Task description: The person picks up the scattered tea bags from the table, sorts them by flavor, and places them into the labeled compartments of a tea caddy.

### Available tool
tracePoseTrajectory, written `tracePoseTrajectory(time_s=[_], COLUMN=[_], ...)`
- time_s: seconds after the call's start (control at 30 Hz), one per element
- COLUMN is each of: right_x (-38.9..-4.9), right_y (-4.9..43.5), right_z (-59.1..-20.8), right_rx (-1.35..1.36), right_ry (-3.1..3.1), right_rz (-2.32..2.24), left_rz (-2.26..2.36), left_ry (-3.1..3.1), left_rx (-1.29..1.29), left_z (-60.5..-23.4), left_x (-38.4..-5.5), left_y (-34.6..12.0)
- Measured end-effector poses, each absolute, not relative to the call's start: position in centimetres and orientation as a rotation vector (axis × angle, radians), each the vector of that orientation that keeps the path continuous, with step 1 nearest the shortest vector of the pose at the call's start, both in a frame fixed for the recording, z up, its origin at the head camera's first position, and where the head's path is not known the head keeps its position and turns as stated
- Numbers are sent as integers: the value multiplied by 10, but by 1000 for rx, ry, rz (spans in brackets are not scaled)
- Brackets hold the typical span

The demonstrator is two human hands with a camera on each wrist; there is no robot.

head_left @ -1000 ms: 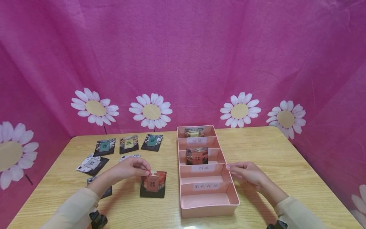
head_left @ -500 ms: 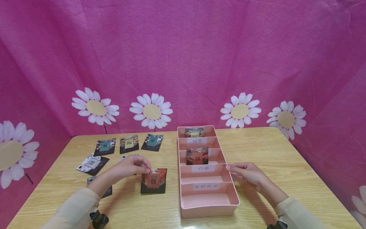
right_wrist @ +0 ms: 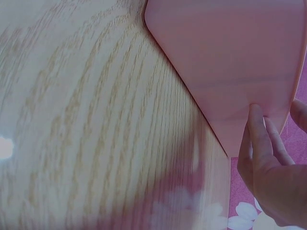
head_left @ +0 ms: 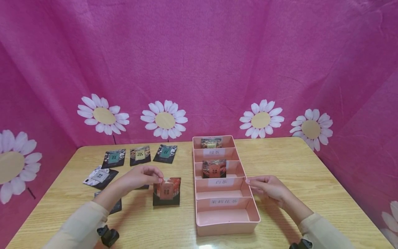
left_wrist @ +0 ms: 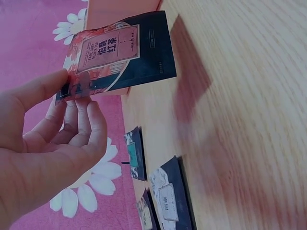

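Observation:
My left hand [head_left: 141, 178] pinches a black-and-red tea bag packet [head_left: 167, 192] by its upper corner, thumb on its front. In the left wrist view the packet [left_wrist: 115, 52] reads Earl Grey Black Tea, and it hangs above the table with its shadow beneath. My right hand [head_left: 270, 188] holds the side wall of a pink divided box [head_left: 228, 228]. In the right wrist view a fingertip presses the box's outer wall [right_wrist: 216, 57], with the thumb at the rim. A red packet [head_left: 214, 168] stands in the middle compartment, and a yellow-labelled packet [head_left: 211, 143] in the farthest.
Left of the box, more packets lie on the wooden table [head_left: 286, 155]: two green-labelled ones, a yellow-labelled packet [head_left: 140, 155], a white one [head_left: 101, 177], and others partly hidden by the left arm. Paper labels mark the dividers. A pink flowered cloth [head_left: 211, 69] hangs behind.
My left hand has raised the red tea bag packet a little and moved it slightly away from me. The right hand stays at the box wall.

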State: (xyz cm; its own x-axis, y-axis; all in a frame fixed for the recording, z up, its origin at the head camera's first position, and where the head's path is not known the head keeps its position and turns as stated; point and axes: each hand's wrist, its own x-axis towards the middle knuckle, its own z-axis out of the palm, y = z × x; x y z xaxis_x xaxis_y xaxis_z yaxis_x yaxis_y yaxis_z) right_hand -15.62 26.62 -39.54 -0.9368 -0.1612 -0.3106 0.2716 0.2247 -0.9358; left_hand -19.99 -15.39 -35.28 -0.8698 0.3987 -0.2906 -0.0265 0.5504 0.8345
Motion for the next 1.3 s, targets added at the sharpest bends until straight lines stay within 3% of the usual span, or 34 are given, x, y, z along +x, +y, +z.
tracePoseTrajectory(time_s=[0.53,1.3], right_x=[-156,-156], right_y=[267,266], right_z=[-396,-396], right_rx=[126,122], right_ry=[2140,2144], right_rz=[-1787,-1780], left_rz=[1307,1389], left_ry=[2348,2353], left_rx=[213,278], left_z=[-342,-319], left_x=[-205,-217], left_y=[-147,-131])
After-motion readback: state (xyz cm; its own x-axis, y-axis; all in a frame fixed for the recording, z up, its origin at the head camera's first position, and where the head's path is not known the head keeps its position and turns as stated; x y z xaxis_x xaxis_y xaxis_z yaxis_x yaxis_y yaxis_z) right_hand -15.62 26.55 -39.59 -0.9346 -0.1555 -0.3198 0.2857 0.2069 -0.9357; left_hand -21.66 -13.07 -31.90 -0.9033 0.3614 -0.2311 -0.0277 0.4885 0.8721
